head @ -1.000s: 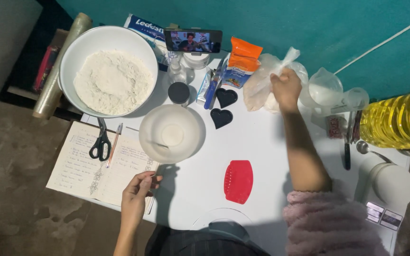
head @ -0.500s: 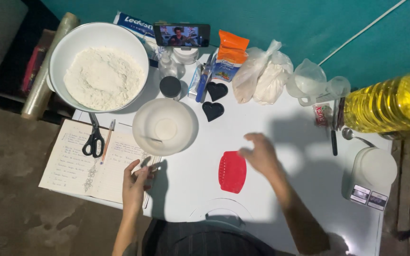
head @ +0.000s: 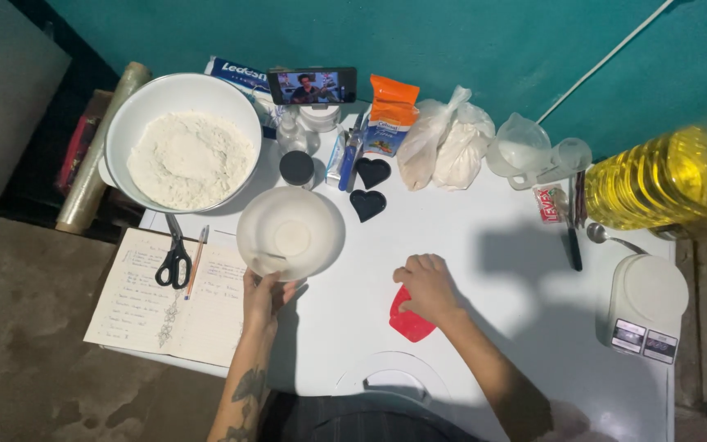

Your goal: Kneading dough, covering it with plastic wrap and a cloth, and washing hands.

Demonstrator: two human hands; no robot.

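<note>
White table (head: 484, 245): right hand (head: 427, 285) covers red scraper (head: 409, 323).

Inventory: two bowls (head: 182, 98) (head: 290, 233), two black heart-shaped cutters (head: 372, 172) (head: 367, 205), one red scraper (head: 409, 326), one pair of scissors (head: 175, 258), one oil bottle (head: 664, 176), one kitchen scale (head: 646, 307).

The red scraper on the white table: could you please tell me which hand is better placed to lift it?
Right: the right hand already rests on the red scraper, while the left hand is at the small bowl's rim.

Phone screen (head: 312, 85) at back, orange pouch (head: 391, 115) just right.
</note>
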